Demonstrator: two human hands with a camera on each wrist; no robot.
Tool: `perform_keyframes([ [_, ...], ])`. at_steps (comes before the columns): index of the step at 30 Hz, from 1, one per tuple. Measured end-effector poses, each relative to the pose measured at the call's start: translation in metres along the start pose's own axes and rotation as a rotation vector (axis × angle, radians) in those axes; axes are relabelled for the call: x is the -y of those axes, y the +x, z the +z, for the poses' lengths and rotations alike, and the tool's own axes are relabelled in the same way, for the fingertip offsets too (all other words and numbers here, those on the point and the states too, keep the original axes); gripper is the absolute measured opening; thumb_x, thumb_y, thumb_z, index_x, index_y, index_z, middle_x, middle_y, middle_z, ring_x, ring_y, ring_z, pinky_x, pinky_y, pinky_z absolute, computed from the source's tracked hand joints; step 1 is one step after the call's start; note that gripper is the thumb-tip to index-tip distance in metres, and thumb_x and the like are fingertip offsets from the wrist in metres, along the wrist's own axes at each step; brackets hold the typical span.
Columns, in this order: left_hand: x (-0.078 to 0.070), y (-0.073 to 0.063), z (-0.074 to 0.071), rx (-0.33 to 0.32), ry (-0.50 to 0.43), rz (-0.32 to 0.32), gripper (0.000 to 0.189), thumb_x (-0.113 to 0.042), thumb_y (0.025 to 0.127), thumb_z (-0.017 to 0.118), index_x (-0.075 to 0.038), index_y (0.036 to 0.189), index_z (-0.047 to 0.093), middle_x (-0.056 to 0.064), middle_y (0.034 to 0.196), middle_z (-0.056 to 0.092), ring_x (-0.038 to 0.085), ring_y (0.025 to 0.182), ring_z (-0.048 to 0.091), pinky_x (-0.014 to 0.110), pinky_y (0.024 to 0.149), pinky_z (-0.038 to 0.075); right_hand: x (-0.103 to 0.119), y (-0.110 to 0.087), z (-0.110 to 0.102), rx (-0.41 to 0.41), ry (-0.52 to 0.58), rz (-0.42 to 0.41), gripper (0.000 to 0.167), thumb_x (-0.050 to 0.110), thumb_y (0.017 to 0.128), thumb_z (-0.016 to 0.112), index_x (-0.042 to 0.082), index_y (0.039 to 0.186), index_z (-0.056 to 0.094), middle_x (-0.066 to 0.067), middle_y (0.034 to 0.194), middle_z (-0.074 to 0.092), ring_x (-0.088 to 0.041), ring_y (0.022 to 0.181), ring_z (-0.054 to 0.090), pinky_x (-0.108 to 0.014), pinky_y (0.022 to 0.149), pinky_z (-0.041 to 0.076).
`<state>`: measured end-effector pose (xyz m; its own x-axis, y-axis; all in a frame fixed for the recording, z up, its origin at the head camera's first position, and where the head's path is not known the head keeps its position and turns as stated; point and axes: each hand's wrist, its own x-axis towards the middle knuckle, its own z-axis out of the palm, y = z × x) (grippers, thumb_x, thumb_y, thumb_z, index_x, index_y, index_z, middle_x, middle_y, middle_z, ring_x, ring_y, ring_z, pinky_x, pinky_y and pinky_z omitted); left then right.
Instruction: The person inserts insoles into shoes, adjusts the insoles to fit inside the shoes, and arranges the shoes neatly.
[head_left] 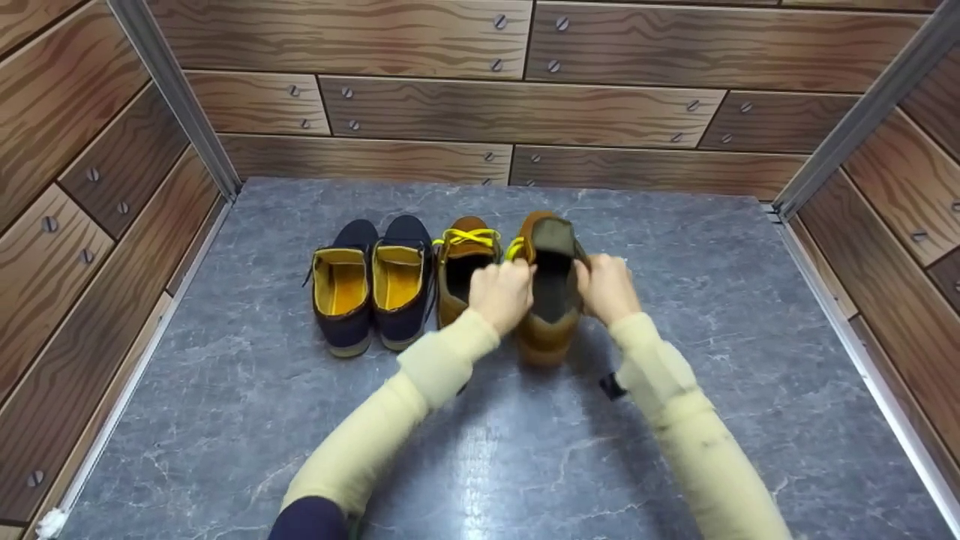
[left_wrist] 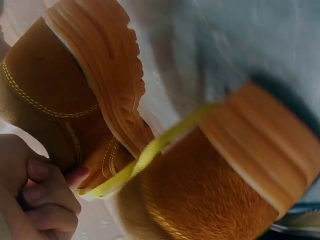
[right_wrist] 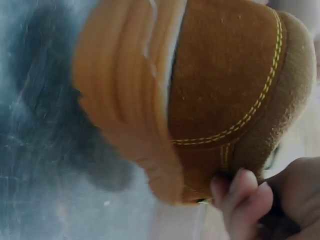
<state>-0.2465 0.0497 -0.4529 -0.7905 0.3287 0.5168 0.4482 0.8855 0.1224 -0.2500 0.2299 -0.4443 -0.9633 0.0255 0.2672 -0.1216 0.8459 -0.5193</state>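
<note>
A brown suede shoe [head_left: 547, 341] with yellow stitching and laces is held between both hands, its opening towards me. My left hand [head_left: 501, 294] grips the left side of its collar, fingers curled. My right hand [head_left: 609, 289] pinches the right side, and its fingers [right_wrist: 245, 192] show at the collar edge. In the right wrist view the sole [right_wrist: 130, 85] stands off the floor above a shadow. The matching brown shoe [head_left: 471, 225] with yellow laces is just left, partly hidden by my left hand. A yellow lace [left_wrist: 145, 160] spans between the two shoes in the left wrist view.
Left of the brown shoes, two dark navy shoes with yellow lining, an outer one [head_left: 341, 330] and an inner one [head_left: 401, 322], stand side by side. The grey marbled floor [head_left: 712, 450] is bordered by wood-print walls [head_left: 525, 112] at the back and sides.
</note>
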Motion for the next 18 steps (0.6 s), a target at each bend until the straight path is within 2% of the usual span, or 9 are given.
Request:
perform_keyframes([
  [3,0.005,0.018,0.011,0.089,0.029,-0.023,0.032,-0.029,0.105,0.062,-0.01,0.087,0.081,0.007,0.081,0.08,0.029,0.066,0.076,0.043,0.055,0.06,-0.009,0.018,0.014,-0.013,0.013,0.02,0.033,0.014,0.105,0.057,-0.01,0.088,0.073,-0.033,0.087,0.075,-0.049,0.075,0.074,-0.057,0.078,0.061],
  [6,0.007,0.026,0.023,0.166,0.041,-0.03,0.024,-0.027,0.102,0.067,-0.015,0.091,0.084,0.006,0.087,0.082,0.028,0.072,0.078,0.043,0.059,0.062,-0.017,0.027,0.027,0.002,0.013,0.038,0.032,0.012,0.105,0.057,-0.01,0.088,0.073,-0.032,0.084,0.074,-0.047,0.069,0.074,-0.054,0.075,0.062],
  [12,0.009,0.029,0.039,0.185,0.086,-0.035,0.011,-0.015,0.093,0.073,-0.016,0.089,0.083,0.006,0.09,0.082,0.028,0.076,0.079,0.042,0.061,0.063,-0.022,0.032,0.04,-0.011,-0.034,0.065,0.03,0.013,0.102,0.06,-0.011,0.089,0.074,-0.033,0.093,0.075,-0.051,0.089,0.074,-0.059,0.084,0.058],
  [18,0.012,0.031,0.038,0.221,0.105,-0.048,0.014,-0.013,0.095,0.07,-0.015,0.091,0.083,0.007,0.092,0.081,0.029,0.078,0.079,0.042,0.063,0.063,-0.02,0.035,0.041,0.009,-0.039,0.073,0.033,0.014,0.104,0.058,-0.012,0.089,0.072,-0.035,0.099,0.075,-0.053,0.094,0.073,-0.06,0.086,0.057],
])
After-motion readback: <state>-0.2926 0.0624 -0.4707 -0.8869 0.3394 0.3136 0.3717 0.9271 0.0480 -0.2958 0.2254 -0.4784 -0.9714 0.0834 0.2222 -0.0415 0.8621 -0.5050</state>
